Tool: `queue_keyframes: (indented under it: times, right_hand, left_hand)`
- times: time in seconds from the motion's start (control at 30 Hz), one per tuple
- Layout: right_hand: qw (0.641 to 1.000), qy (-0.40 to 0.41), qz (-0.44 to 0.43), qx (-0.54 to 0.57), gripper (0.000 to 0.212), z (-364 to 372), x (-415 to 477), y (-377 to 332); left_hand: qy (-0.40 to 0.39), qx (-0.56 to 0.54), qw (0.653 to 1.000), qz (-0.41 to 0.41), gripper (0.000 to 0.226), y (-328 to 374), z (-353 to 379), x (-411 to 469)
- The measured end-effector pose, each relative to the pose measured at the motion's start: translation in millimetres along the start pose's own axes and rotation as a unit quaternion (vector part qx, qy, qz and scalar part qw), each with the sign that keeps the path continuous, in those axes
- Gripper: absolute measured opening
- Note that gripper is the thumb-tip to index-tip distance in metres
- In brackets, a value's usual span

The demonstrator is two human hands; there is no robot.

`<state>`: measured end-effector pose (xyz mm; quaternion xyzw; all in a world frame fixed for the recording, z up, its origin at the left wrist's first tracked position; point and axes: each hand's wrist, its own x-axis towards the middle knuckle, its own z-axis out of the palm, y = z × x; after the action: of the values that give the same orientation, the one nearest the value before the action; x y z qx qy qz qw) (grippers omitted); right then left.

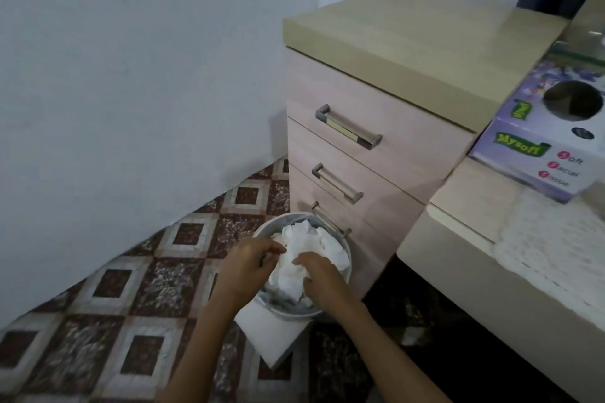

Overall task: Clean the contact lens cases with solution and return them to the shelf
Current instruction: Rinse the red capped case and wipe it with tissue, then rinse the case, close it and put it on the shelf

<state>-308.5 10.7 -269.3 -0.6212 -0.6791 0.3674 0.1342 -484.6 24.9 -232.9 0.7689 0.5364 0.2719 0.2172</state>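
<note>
No contact lens case shows in this view. Both my hands are down over a small round waste bin (347, 267) on the floor, which is full of crumpled white tissues (304, 239). My left hand (248, 260) hovers at the bin's left rim with its fingers curled and fingertips pinched together by the tissue; what they hold is hidden. My right hand (320, 276) is over the bin's middle, fingers closed on a wad of crumpled tissue (289, 275).
A flat white sheet (268, 334) lies under the bin on the patterned tile floor (108, 285). A drawer cabinet (376, 141) with three handles stands right behind the bin. A purple tissue box (537, 147) sits on the low table (465, 268) at the right.
</note>
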Motion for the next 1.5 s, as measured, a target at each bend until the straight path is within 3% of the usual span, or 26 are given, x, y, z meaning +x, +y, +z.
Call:
queue_keyframes:
  times: [0.13,0.37,0.67,0.93,1.13,1.37,1.5]
  right_hand:
    - [1.0,-0.011,-0.001,0.0,0.045,2,-1,6]
    - [0.993,0.102,-0.029,0.06,0.027,-42,-19,-27]
    - [0.954,0.227,-0.089,0.175,0.021,-152,-112,-71]
    - [0.924,0.314,-0.123,0.179,0.023,-226,-186,-49]
    - [0.902,0.398,-0.077,0.15,0.02,-272,-251,2]
    - [0.881,0.463,-0.004,0.101,0.022,-307,-321,65]
    - [0.874,0.476,0.046,0.085,0.022,-315,-347,96]
  left_hand:
    - [-0.018,0.001,1.0,-0.019,0.02,-12,10,-1]
    - [-0.011,-0.001,1.0,0.004,0.021,5,5,12]
    - [0.029,-0.084,0.989,0.116,0.017,115,-28,47]
    - [0.042,-0.155,0.959,0.235,0.016,233,-25,70]
    - [-0.013,-0.174,0.933,0.313,0.016,318,13,69]
    - [-0.141,-0.213,0.905,0.34,0.017,398,78,51]
    - [-0.189,-0.169,0.907,0.335,0.021,423,110,47]
